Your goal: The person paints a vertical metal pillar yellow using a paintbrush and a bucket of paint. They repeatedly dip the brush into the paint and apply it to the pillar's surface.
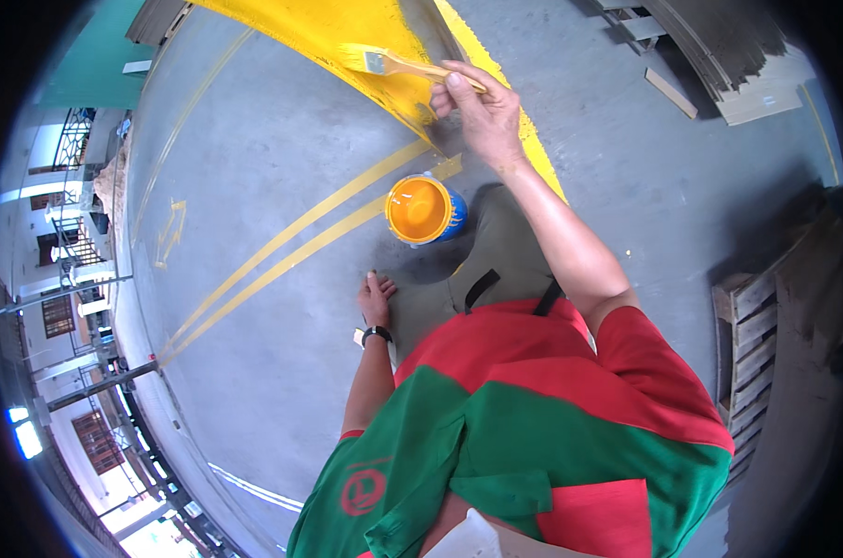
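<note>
My right hand point(484, 113) is closed round the handle of a flat paintbrush point(404, 67). The brush's bristles rest against a large yellow-painted surface point(319, 37) that narrows to a point near my knees. Below that hand stands an uncovered blue paint can point(457, 216), with orange-yellow paint point(417, 210) inside and smears on its rim. Beside my bent leg point(431, 312) is my left hand point(377, 290); it holds nothing I can see, its fingers loosely bent and slightly apart. A dark band circles that wrist.
Grey concrete floor point(282, 139) carries two yellow lines point(291, 246), and a wide yellow stripe point(537, 153) runs past my right arm. At far right lie stacked flat boards point(719, 46), a loose strip point(670, 93) and a wooden pallet point(754, 344). Buildings line the left.
</note>
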`<state>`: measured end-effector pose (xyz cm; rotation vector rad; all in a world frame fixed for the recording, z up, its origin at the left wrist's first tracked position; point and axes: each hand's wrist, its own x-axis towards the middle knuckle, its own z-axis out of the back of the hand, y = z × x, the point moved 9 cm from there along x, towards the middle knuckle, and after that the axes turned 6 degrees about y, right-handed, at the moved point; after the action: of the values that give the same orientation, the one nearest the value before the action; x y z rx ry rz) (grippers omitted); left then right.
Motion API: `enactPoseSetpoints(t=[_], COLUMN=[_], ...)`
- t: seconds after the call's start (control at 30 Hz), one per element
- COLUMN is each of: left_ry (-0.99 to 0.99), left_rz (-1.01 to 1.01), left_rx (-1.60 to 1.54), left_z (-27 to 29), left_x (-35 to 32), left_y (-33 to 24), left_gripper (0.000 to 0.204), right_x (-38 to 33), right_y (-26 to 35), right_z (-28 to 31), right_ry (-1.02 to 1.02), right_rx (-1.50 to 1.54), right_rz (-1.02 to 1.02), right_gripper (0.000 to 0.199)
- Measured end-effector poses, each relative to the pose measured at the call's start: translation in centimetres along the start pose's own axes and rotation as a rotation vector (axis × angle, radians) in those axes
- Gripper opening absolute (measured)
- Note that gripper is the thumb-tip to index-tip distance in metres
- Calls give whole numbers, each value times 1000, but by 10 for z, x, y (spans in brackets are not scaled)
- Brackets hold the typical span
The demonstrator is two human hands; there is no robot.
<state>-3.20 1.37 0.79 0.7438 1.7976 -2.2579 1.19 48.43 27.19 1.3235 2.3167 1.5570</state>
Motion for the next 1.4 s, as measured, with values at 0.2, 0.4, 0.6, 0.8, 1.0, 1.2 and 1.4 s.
enactPoseSetpoints(t=[0.2,0.4,0.6,0.8,1.0,1.2,1.4], left_ry=[-29,15,10,6,2,12,-5], left_rz=[36,26,-10,6,7,15,32], left_rx=[50,63,57,38,52,35,3], left_z=[0,-2,-3,-2,-3,-4,-3], left_x=[0,1,-1,-2,-1,-3,-1], left_y=[0,-2,-6,-4,-8,-7,-5], left_gripper=[54,55,56,53,53,51,51], right_x=[-21,2,-22,-6,-12,11,-36], right_y=[-18,3,-11,-8,-5,18,-58], right_z=[-1,-28,-16,-16,-19,-25,7], right_ry=[-191,-207,-245,-246,-279,-83,-198], right_rx=[20,217,106,180,29,198,-14], right_rz=[-280,-162,-341,-215,-377,-24,-411], right_gripper=[32,29,28,29,30,30,29])
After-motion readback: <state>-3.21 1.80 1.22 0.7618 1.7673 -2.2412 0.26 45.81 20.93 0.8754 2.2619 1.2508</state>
